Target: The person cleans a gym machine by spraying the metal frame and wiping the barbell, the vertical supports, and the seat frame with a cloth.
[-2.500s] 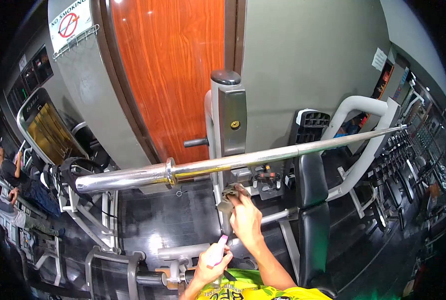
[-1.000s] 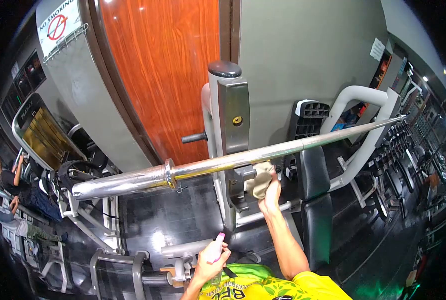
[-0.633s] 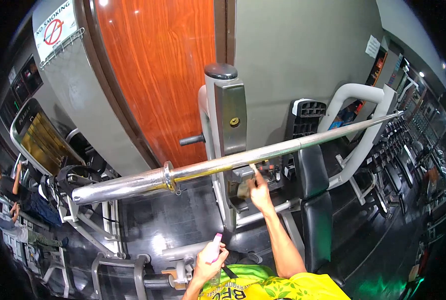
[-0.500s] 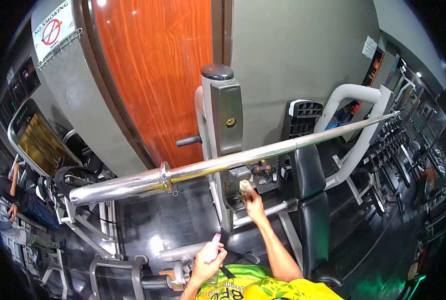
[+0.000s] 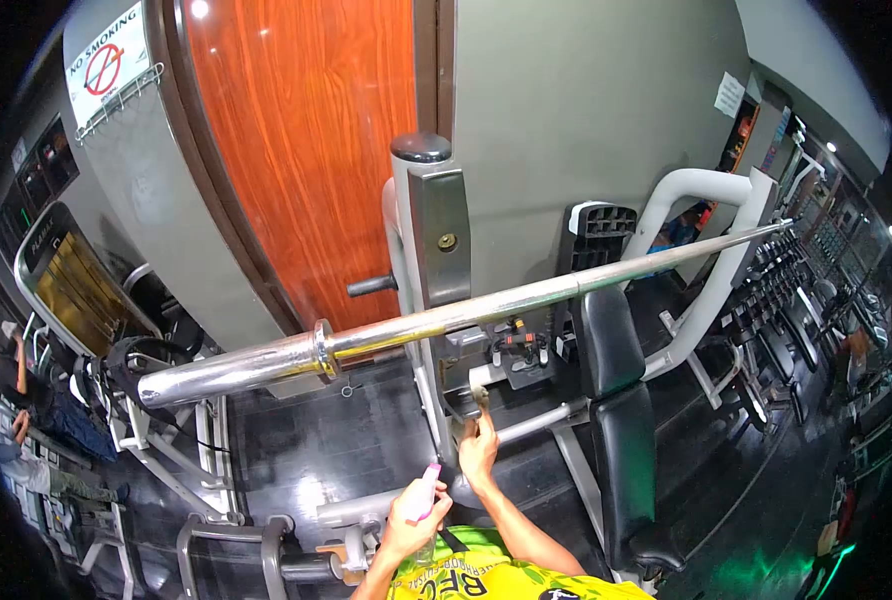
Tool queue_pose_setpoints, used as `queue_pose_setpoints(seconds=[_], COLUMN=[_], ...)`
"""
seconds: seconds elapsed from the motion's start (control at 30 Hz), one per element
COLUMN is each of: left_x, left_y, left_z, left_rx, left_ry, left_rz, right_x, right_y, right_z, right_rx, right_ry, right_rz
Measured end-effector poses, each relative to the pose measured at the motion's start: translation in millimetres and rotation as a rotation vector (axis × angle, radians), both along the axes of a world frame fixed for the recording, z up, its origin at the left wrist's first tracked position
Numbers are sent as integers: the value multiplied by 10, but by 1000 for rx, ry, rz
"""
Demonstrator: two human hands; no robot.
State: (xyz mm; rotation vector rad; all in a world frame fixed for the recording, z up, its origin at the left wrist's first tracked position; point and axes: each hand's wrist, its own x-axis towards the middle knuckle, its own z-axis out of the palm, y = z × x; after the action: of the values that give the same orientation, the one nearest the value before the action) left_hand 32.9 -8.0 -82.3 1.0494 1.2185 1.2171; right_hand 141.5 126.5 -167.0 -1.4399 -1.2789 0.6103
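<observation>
My left hand (image 5: 412, 522) is closed round a small spray bottle with a white and pink head (image 5: 428, 490), held low in front of my yellow and green shirt (image 5: 486, 578). Beside it, my right hand (image 5: 479, 458) pinches a small whitish, stained cloth (image 5: 481, 396). Above both hands a chrome barbell (image 5: 456, 320) runs across the bench frame, its thick sleeve at the left. The cloth is below the bar, near the grey upright post (image 5: 440, 235). No plate is on the near sleeve.
A black padded bench (image 5: 626, 450) stands to the right, with a curved grey frame (image 5: 706, 185) behind. Dumbbell racks (image 5: 766, 290) line the far right. At the left are a weight machine (image 5: 61, 270) and a person (image 5: 41, 390). A wood-coloured door (image 5: 306, 150) is ahead.
My right hand with the cloth has moved left and down, closer to my left hand. My left hand stays almost in place with the bottle.
</observation>
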Motion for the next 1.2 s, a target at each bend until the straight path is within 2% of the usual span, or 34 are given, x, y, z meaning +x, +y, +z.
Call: queue_pose_setpoints(seconds=[0.1, 0.13, 0.17, 0.23, 0.27, 0.33, 0.37, 0.43, 0.47, 0.5, 0.57, 0.6, 0.73, 0.8, 0.83, 0.9, 0.93, 1.0, 1.03, 1.1, 1.13, 1.2], left_x=[-1, -3, 0, -6, -18, -43, -58, -87, -80, -67, -47, -40, -9, 2, 0, 29, 42, 5, -4, 10, 7, 0], left_y=[36, 37, 41, 42, 43, 25, 11, -16, -38, -52, -53, -57, -80, -84, -87, -96, -92, -89, -98, -110, -105, -94], left_z=[70, 86, 94, 108, 113, 118, 95, 36, 37, 56, 66, 52, 63, 67, 75, 134, 154, 112, 83, 51, 47, 40], left_rx=[17, 23, 22, 41, 43, 51, 48, 53, 47, 32, 23, 37, 28, 37, 46, 72, 94, 71, 37, 19, 42, 58], left_ry=[24, 46, 48, 13, 18, 114, 116, 113, 114, 93, 75, 60, 56, 83, 111, 100, 88, 71, 55, -34, -22, -16], left_rz=[-25, -42, -42, -29, -28, -20, -15, -7, -8, 21, 51, 60, 28, -9, -44, -5, 34, 57, 79, 121, 128, 136], right_x=[137, 207, 343, 529, 588, 597, 586, 528, 466, 426, 377, 363, 434, 476, 514, 612, 639, 677, 640, 553, 498, 499], right_y=[42, 73, 90, 320, 388, 422, 355, 357, 333, 339, 380, 420, 565, 664, 763, 890, 915, 936, 790, 667, 649, 576], right_z=[-186, -29, 144, 169, 224, 644, 1012, 1164, 1269, 1372, 1517, 1479, 1521, 1554, 1483, 1441, 1400, 1321, 1507, 1536, 1410, 1419], right_rx=[-21, -12, -110, 11, 29, 50, 152, 33, 195, 191, 86, 147, 142, -102, -91, -240, -235, -184, -81, -2, 1, 47], right_ry=[-48, -67, -39, -50, -15, 105, 67, -385, -580, -577, -807, -838, -860, -784, -666, -365, -370, -251, -420, -619, -632, -637], right_rz=[40, 77, 174, 285, 262, 282, 419, 602, 578, 577, 697, 743, 860, 950, 1033, 1085, 1085, 925, 874, 1018, 937, 923])
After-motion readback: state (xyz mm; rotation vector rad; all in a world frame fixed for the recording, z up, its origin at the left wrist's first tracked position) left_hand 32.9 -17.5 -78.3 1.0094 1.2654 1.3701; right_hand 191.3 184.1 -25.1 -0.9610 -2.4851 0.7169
